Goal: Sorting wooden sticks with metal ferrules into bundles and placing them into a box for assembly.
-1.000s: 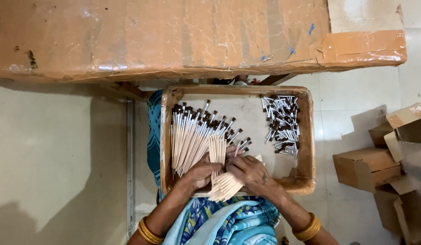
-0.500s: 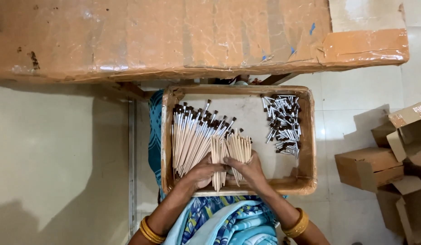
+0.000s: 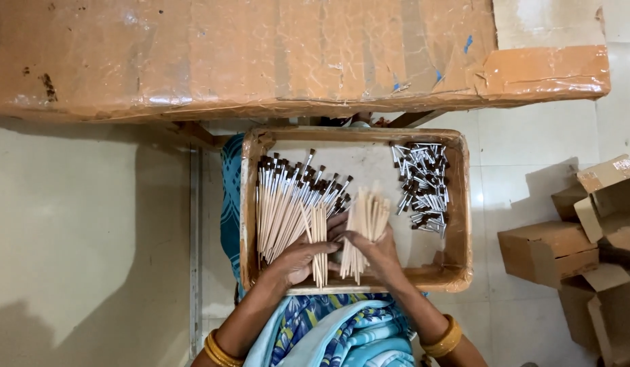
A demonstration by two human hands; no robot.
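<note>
Nearest, patterned blue cloth over the lap, gold bangles (image 3: pixel 443 338) at both wrists; just beyond, right hand (image 3: pixel 373 248) with fingers curled round a fanned bundle of bare sticks (image 3: pixel 364 224), pale wood, thin and straight, held upright over the near end of the tray (image 3: pixel 458 272); left hand (image 3: pixel 298 258) beside it, fingers bent and pinching a smaller bunch of plain sticks (image 3: pixel 319 241), resting on the tray floor. By the look of it, well into the work but not finished: a broad sheaf of tipped brushes (image 3: pixel 288 200) laid in the left half, dark bristle heads pointing away, handles smooth and light; a heap of loose ferrules (image 3: pixel 422 185) waiting in the far right corner, short metal tubes, shiny, dark-capped, jumbled; both held bundles untipped. Tray shallow, rectangular, brown-taped cardboard, glossy at the rim. Farther off, a worn bench (image 3: pixel 260 61) wrapped in creased brown tape; to the right, open cardboard boxes (image 3: pixel 573 251) on the pale tiled floor.
</note>
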